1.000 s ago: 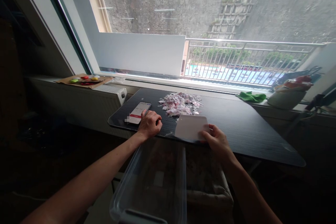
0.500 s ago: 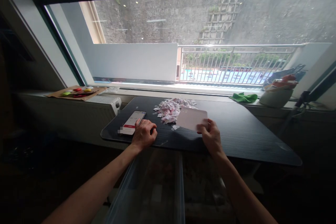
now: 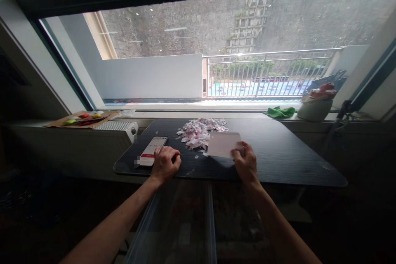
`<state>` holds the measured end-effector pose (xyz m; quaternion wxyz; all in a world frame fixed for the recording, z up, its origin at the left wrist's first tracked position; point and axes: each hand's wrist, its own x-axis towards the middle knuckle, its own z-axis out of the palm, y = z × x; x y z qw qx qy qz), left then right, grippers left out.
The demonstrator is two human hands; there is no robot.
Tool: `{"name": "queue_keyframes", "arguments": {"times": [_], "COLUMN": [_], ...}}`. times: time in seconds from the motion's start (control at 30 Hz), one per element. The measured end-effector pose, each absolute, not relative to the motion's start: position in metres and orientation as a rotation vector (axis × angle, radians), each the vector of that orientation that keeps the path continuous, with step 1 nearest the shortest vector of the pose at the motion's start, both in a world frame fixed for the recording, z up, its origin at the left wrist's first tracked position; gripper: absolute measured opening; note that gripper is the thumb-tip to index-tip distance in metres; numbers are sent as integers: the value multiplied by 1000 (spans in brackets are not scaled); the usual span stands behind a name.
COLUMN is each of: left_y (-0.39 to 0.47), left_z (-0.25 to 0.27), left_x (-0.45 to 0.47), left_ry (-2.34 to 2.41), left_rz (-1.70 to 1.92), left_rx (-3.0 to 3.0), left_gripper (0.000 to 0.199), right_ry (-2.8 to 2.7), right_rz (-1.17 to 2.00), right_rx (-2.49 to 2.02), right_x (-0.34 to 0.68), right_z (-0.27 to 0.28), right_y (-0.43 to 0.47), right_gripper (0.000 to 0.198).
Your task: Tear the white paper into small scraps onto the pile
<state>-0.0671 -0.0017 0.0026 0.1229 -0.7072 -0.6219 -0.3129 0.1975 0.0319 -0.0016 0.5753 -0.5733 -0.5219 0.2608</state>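
Note:
A heap of small torn paper scraps (image 3: pixel 198 132), whitish with pink tints, lies on the dark table (image 3: pixel 278 152). In my right hand (image 3: pixel 246 161) is a thin, pale, rectangular scraper (image 3: pixel 222 144) with rounded corners, gripped by its right end. The scraper stands tilted at the near right side of the heap and hides part of it. My left hand (image 3: pixel 166 161) rests at the table's near edge in a loose fist, with nothing visible in it. It covers the lower right corner of a phone (image 3: pixel 154 148) whose lit screen shows a timer.
Clear plastic drawers or bins (image 3: pixel 182 222) sit below the table edge. On the left ledge, brown paper (image 3: pixel 58 121) holds several colourful items beside a radiator (image 3: pixel 116 128). A green cloth (image 3: pixel 279 111) and a pale pot (image 3: pixel 314 109) stand on the sill at right.
The view has turned slightly, shifting the scene left and the table lower. The scraper's top edge looks more level. My right hand still holds it, and my left hand stays by the phone.

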Motion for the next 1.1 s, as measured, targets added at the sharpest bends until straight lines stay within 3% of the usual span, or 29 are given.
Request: {"name": "queue_keyframes", "arguments": {"times": [0.3, 0.83, 1.1], "left_y": [-3, -7, -3], "left_z": [5, 7, 12], "left_x": [-68, -66, -70], "left_ry": [-1772, -1745, -1830], "left_rz": [-1010, -949, -982], "left_rx": [-2075, -2120, -2069], "left_gripper": [17, 14, 17], "right_ry": [-1198, -1249, -1194], "right_rz": [581, 600, 494], "right_rx": [-1355, -1229, -1391], "right_x": [198, 198, 199], "right_z": [6, 2, 9], "right_y": [25, 27, 20], "right_gripper": [38, 40, 36]}}
